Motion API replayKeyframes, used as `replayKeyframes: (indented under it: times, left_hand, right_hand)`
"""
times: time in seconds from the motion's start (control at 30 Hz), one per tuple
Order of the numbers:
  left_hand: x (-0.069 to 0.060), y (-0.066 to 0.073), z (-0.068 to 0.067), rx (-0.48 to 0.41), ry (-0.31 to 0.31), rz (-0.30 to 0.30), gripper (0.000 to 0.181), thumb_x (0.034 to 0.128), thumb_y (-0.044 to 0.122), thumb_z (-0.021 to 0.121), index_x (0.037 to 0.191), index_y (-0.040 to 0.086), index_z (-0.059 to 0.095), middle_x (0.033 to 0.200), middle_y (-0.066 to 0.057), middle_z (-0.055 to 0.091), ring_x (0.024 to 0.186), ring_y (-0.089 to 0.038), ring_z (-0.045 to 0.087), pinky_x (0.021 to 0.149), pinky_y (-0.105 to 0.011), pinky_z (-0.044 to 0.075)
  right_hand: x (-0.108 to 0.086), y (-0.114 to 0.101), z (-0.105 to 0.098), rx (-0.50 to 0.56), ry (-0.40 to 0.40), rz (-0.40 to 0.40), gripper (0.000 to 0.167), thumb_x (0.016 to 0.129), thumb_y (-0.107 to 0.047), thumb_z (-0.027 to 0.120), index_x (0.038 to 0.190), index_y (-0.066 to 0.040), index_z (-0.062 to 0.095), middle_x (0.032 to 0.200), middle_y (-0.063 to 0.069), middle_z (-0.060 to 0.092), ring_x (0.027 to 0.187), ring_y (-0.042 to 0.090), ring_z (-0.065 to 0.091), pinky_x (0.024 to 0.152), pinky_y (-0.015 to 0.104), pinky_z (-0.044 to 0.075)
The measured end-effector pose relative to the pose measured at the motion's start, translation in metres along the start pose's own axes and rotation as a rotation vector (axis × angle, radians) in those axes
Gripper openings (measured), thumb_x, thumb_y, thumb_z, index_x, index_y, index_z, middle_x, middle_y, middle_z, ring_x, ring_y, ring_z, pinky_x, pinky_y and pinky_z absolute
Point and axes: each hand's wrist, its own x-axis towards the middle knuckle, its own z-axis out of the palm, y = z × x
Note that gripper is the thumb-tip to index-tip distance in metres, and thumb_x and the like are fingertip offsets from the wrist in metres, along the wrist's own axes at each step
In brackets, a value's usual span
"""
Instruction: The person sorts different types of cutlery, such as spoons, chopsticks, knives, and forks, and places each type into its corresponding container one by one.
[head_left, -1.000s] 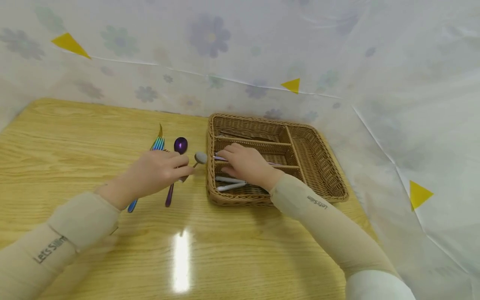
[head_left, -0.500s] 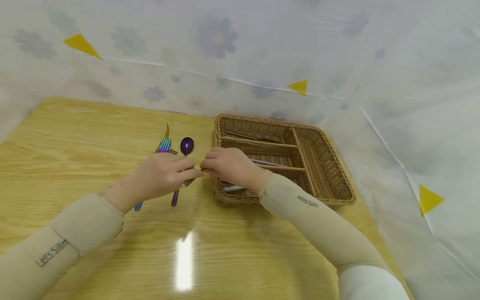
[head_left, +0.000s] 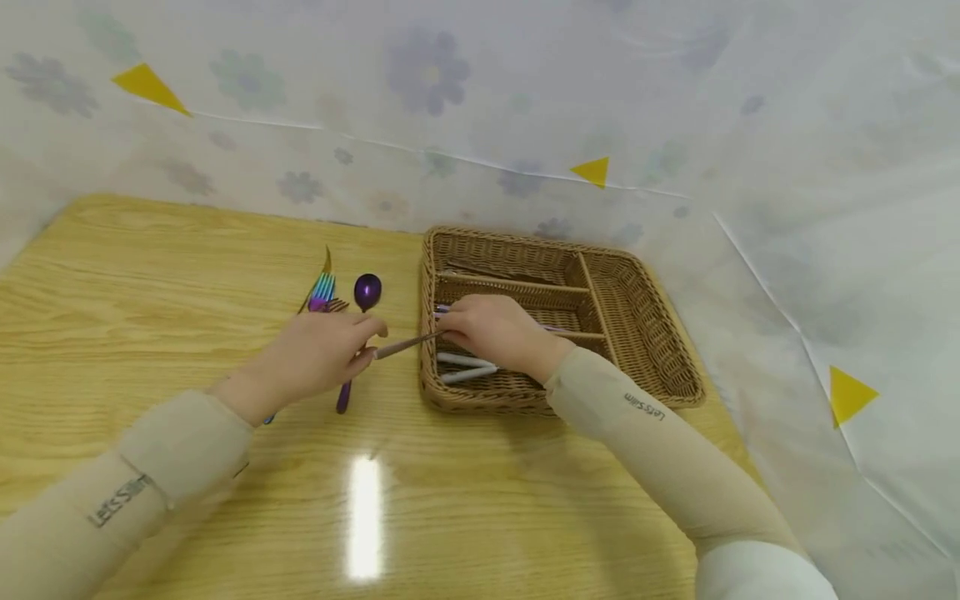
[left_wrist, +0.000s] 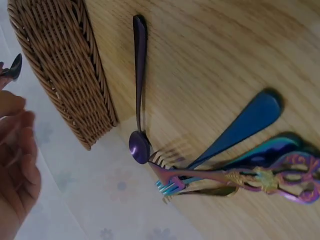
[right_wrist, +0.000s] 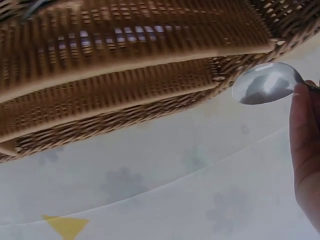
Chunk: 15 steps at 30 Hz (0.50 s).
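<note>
In the head view, my right hand (head_left: 498, 332) pinches a metal spoon (head_left: 408, 343) above the left edge of a wicker basket (head_left: 429, 385). The silvery bowl (right_wrist: 265, 84) shows in the right wrist view, with my fingers (right_wrist: 305, 130) at its neck. The handle slants towards my left hand (head_left: 307, 358), whose thumb and index finger are apart beside its tip; contact cannot be told. Loosely bent left fingers (left_wrist: 22, 170) show in the left wrist view. Under the left hand lie a purple spoon (head_left: 367, 290), a rainbow fork (head_left: 322, 292) and other coloured cutlery.
Thin dividers split the basket into compartments, holding white handles (head_left: 467, 375) at the front left and purplish cutlery in the middle. A wood-grain table (head_left: 300, 500) is under everything. Patterned sheeting (head_left: 480, 108) with yellow triangles hangs behind and at the right.
My right hand came left out of the basket to my left hand, then moved back right holding the spoon. The left hand had held that spoon and its fingers have parted.
</note>
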Motion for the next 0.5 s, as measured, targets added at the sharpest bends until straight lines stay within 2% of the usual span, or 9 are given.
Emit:
replayKeyframes:
  times: [0.1,0.2,0.33,0.5]
  left_hand:
    - [0.0,0.002,0.005,0.013,-0.229,-0.201,0.016,0.0824,0.018,0.069,0.092,0.007,0.063,0.07,-0.002,0.064,0.048,-0.008,0.048,0.039,-0.023,0.037]
    - [0.0,0.003,0.011,0.023,-0.358,-0.316,0.014,0.0833,0.02,0.067,0.081,0.007,0.061,0.065,-0.002,0.06,0.052,-0.011,0.051,0.043,-0.029,0.043]
    - [0.002,0.005,0.018,0.011,-0.453,-0.406,0.021,0.0841,0.021,0.065,0.071,0.008,0.056,0.064,-0.003,0.056,0.056,-0.014,0.052,0.049,-0.036,0.048]
    - [0.005,0.004,0.027,-0.011,-0.537,-0.463,0.028,0.0861,0.025,0.062,0.065,0.009,0.053,0.064,-0.003,0.056,0.054,-0.014,0.052,0.049,-0.034,0.048]
  right_hand:
    - [-0.008,0.007,0.003,0.006,-0.042,0.044,0.015,0.088,-0.021,0.064,0.101,-0.016,0.071,0.093,-0.002,0.07,0.083,0.013,0.065,0.074,0.028,0.053]
    - [-0.014,0.013,0.007,0.007,-0.072,0.07,0.017,0.089,-0.02,0.063,0.103,-0.016,0.07,0.095,-0.001,0.071,0.084,0.013,0.066,0.075,0.03,0.054]
    - [-0.022,0.02,0.011,0.021,-0.104,0.087,0.016,0.09,-0.018,0.061,0.103,-0.014,0.071,0.094,0.001,0.071,0.081,0.013,0.066,0.073,0.03,0.054]
    - [-0.031,0.026,0.017,0.026,-0.148,0.1,0.013,0.092,-0.016,0.059,0.098,-0.015,0.07,0.088,0.001,0.071,0.074,0.013,0.065,0.066,0.029,0.053]
